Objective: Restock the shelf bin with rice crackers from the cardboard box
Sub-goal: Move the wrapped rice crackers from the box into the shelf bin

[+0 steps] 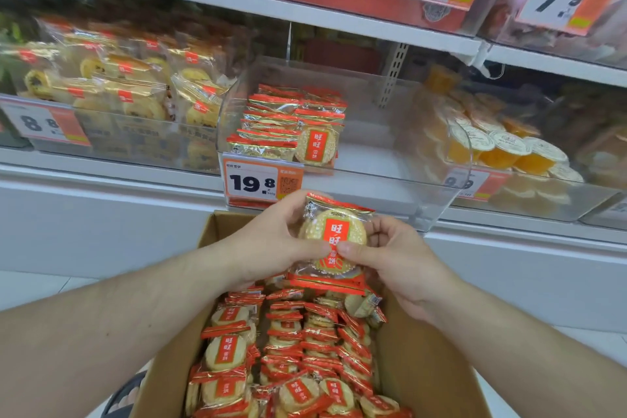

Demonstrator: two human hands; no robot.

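Both hands hold a stack of rice cracker packs (334,231) above the open cardboard box (427,370), just below the shelf bin. My left hand (274,241) grips the stack's left side, thumb across the front. My right hand (400,254) grips its right side, thumb pressed on the front pack's red label. The box holds several rows of the same red-and-gold packs (291,349). The clear shelf bin (390,176) has a pile of packs (291,125) in its left part; its right part is bare.
An orange price tag reading 19.8 (261,181) hangs on the bin's front. A bin of yellow pastry packs (129,88) stands to the left, one of orange jelly cups (502,146) to the right. More bins with price tags sit on the shelf above (373,24).
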